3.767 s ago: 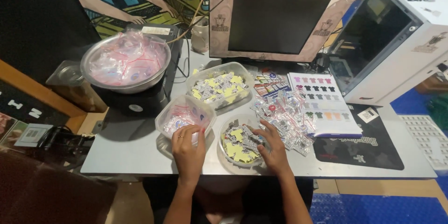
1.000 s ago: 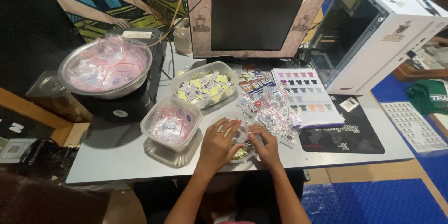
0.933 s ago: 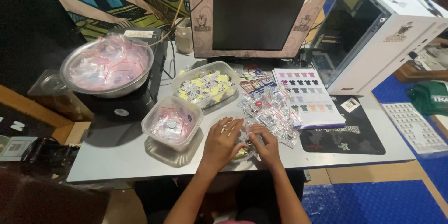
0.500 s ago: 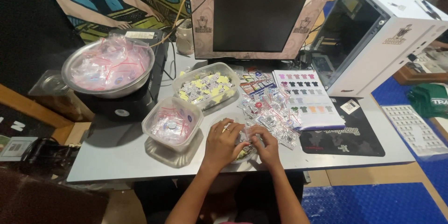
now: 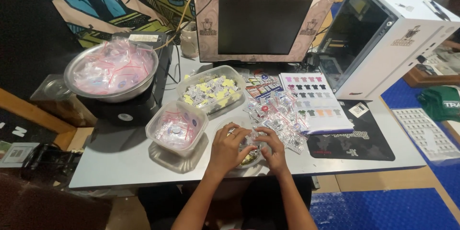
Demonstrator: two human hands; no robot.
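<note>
My left hand (image 5: 229, 146) and my right hand (image 5: 271, 147) are together over a round clear bowl (image 5: 225, 125) near the table's front edge, which holds small yellow-and-white packets. The fingers of both hands pinch a small clear packet (image 5: 251, 137) between them. Just right of my right hand lies a heap of small clear zip bags (image 5: 278, 114). To the left of my left hand stands a square clear tub (image 5: 176, 127) with small bagged pieces.
A rectangular tub of yellow-and-white packets (image 5: 210, 88) is behind the bowl. A metal bowl of zip bags (image 5: 113, 69) sits on a black box at the left. Monitor (image 5: 258, 23), white computer case (image 5: 383, 33), printed colour sheet (image 5: 314, 99) and black mouse mat (image 5: 353, 136) fill the back and right.
My left hand, which rested beside the square tub, has moved right to join my right hand over the round bowl. In the last second both hands stay there with small finger movements.
</note>
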